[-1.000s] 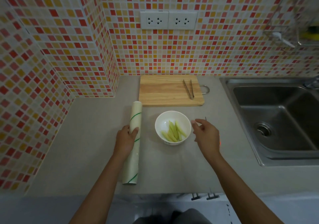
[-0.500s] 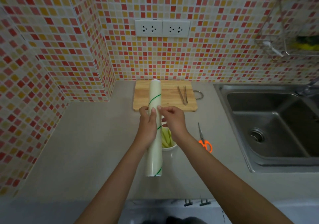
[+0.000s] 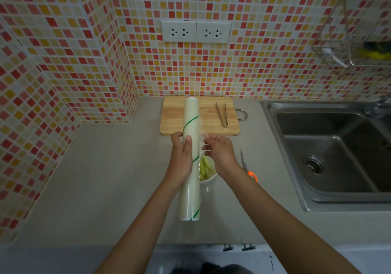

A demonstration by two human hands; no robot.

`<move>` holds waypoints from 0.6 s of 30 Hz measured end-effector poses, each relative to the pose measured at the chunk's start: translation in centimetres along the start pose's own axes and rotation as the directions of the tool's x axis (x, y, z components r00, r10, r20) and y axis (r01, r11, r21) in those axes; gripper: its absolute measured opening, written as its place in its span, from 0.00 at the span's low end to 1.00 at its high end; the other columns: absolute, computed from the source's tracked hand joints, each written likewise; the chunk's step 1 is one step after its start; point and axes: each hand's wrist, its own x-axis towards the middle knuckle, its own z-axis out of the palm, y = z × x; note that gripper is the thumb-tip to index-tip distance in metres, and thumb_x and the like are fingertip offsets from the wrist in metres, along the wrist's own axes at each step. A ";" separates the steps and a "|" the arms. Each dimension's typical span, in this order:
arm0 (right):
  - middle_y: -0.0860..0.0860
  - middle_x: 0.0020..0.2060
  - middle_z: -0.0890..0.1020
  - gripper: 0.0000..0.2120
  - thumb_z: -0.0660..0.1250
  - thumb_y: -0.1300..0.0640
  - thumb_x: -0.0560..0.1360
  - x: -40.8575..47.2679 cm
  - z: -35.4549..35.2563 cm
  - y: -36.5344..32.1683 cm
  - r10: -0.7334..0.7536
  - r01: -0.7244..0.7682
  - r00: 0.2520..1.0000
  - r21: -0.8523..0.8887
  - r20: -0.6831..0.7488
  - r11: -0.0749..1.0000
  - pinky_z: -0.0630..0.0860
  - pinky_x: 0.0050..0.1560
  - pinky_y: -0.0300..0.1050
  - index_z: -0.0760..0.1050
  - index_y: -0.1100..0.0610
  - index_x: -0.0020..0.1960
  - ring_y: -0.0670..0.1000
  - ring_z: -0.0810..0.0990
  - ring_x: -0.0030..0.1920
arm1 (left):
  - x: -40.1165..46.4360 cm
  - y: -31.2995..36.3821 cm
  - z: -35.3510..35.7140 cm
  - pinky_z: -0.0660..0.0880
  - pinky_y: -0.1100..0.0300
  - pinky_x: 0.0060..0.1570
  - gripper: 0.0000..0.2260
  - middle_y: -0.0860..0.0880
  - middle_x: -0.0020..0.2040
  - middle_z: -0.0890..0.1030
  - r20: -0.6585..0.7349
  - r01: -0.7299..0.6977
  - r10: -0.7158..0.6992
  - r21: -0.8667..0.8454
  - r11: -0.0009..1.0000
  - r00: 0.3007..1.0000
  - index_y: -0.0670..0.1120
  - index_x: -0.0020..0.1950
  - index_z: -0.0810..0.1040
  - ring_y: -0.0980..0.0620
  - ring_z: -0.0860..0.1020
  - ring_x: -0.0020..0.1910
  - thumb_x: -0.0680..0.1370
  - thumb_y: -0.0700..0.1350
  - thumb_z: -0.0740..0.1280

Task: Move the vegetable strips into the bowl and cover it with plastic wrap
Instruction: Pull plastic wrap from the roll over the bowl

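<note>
Above the counter (image 3: 105,178), the left hand (image 3: 181,159) gripped the plastic wrap roll (image 3: 191,157) at mid-length, held lengthwise over the bowl (image 3: 208,178), presumably so the film could be drawn straight across it. The right hand (image 3: 220,151) pinched the loose film edge (image 3: 202,129) just beside the roll. The vegetable strips (image 3: 206,166) lay in the bowl, directly below both hands (partly hidden by the roll), with scissors (image 3: 248,167) near the right wrist.

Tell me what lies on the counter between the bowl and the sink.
In the head view, orange-handled scissors lie between the bowl and the sink, partly under the right forearm; the counter is otherwise bare.
</note>
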 end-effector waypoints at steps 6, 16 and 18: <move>0.49 0.32 0.75 0.14 0.62 0.46 0.77 0.8 0.9 -0.6 -0.115 0.126 0.992 -0.242 0.059 0.962 0.69 0.27 0.37 0.68 0.56 0.40 0.48 0.74 0.29 | -0.5 0.0 0.0 0.71 0.66 0.37 0.09 0.51 0.49 0.76 0.006 -0.002 0.002 -0.024 1.000 1.000 0.49 0.61 0.62 0.62 0.77 0.41 0.83 0.51 0.52; 0.53 0.27 0.75 0.16 0.55 0.47 0.80 2.5 1.2 -1.9 -0.013 0.016 0.999 -0.075 0.045 0.997 0.66 0.23 0.39 0.69 0.58 0.40 0.50 0.72 0.20 | -0.9 0.1 -1.4 0.69 0.63 0.41 0.09 0.59 0.46 0.73 -0.001 -0.016 0.016 0.020 1.000 1.000 0.50 0.61 0.62 0.62 0.74 0.44 0.83 0.51 0.53; 0.50 0.26 0.75 0.19 0.56 0.41 0.78 3.1 1.7 -2.6 -0.027 0.037 0.998 -0.190 0.056 0.981 0.67 0.24 0.38 0.71 0.56 0.42 0.49 0.72 0.20 | -1.1 0.2 -1.3 0.69 0.61 0.42 0.09 0.59 0.46 0.73 0.013 -0.020 0.019 0.016 1.000 1.000 0.50 0.60 0.62 0.62 0.74 0.44 0.82 0.51 0.53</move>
